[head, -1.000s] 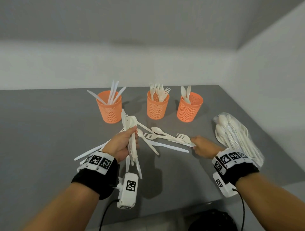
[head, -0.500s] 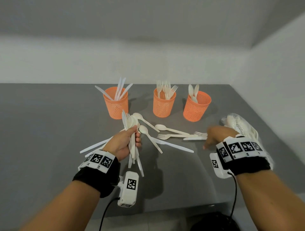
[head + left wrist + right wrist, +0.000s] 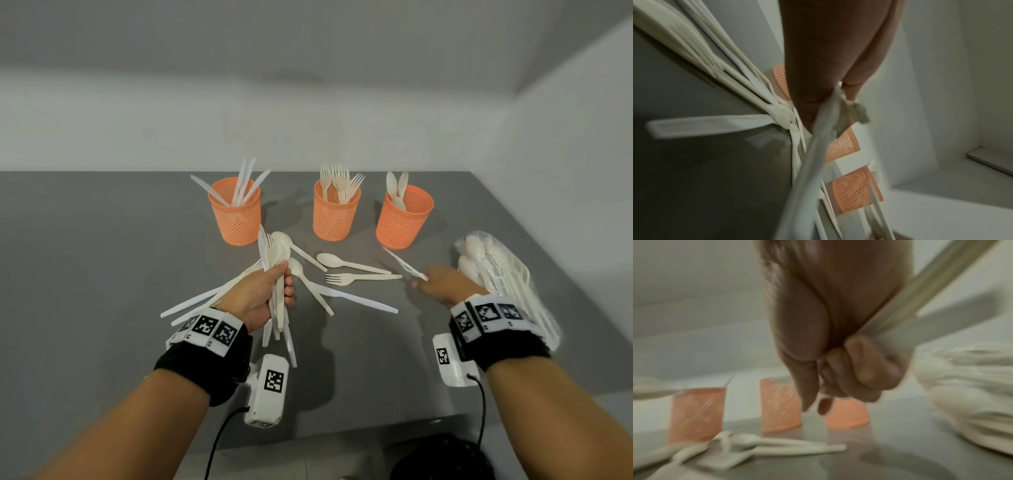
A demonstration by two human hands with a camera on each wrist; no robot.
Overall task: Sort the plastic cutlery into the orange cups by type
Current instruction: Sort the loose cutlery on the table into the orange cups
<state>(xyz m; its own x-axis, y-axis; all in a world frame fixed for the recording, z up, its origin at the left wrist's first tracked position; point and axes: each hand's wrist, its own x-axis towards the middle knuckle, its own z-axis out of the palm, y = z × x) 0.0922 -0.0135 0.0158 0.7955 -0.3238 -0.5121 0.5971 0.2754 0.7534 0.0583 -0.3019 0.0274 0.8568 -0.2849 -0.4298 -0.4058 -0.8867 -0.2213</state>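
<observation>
Three orange mesh cups stand in a row at the back: the knife cup [image 3: 236, 214], the fork cup [image 3: 335, 217] and the spoon cup [image 3: 404, 221]. My left hand [image 3: 274, 291] grips an upright bundle of mixed white cutlery [image 3: 275, 260] in front of the knife cup. In the left wrist view the bundle [image 3: 813, 154] crosses my palm. My right hand [image 3: 435, 282] holds a pale fork [image 3: 402, 264] by its handle, lifted and pointing at the spoon cup. The handle [image 3: 920, 296] runs through my curled fingers [image 3: 863, 369]. A spoon [image 3: 346, 262], a fork [image 3: 359, 278] and a knife [image 3: 356, 301] lie loose between my hands.
A clear plastic bag of more cutlery [image 3: 500, 277] lies right of my right hand, near the table's right edge. Long knives [image 3: 195, 303] stick out left of my left hand. The grey table [image 3: 102, 274] ends close to my wrists, with walls behind and to the right.
My right hand has picked the fork up off the table and drawn it right and upward. My left hand has stayed where it was, still holding the bundle.
</observation>
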